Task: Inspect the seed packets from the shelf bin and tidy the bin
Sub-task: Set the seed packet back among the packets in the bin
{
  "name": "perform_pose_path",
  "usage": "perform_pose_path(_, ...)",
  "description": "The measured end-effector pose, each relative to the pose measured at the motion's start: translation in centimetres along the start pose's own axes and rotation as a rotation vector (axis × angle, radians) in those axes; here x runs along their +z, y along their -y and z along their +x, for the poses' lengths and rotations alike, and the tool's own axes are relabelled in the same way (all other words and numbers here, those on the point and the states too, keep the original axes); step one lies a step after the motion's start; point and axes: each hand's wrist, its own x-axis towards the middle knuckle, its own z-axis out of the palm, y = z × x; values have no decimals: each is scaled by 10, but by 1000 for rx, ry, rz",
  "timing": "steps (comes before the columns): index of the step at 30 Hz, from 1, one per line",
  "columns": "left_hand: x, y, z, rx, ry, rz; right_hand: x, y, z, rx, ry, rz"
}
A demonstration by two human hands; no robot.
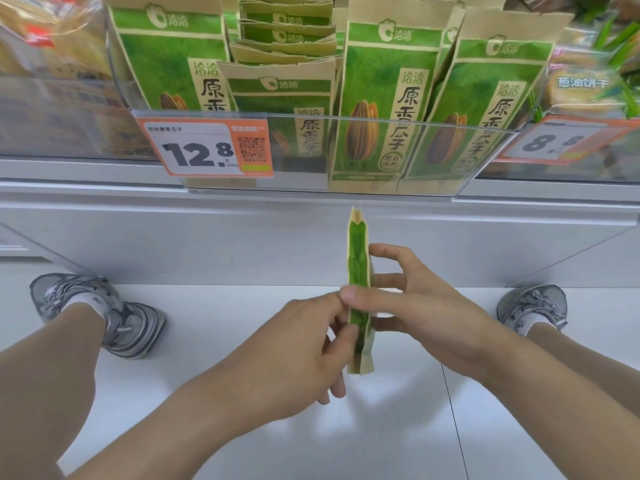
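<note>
both hands [346, 327] – seed packet [358, 271], edge-on

An orange price tag [204, 147] reads 12.8; blurred biscuit packets [583, 84], perhaps, sit right.

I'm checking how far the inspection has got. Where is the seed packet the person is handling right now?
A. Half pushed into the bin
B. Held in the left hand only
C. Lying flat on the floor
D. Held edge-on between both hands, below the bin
D: the seed packet shows its narrow edge, with the left hand and right hand both pinching it below the clear bin.
</note>
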Motion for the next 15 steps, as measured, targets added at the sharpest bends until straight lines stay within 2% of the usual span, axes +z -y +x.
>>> perform_pose_path(5,-11,4,2,7,-39,-83,-8,4,-6,-31,168,-24)
perform_pose_path(11,-12,-2,2,36,-49,-148,-18,1,-1,-51,213,35)
perform_pose_path(15,-14,-1,0,-47,16,-189,-19,0,-1,-78,199,-22)
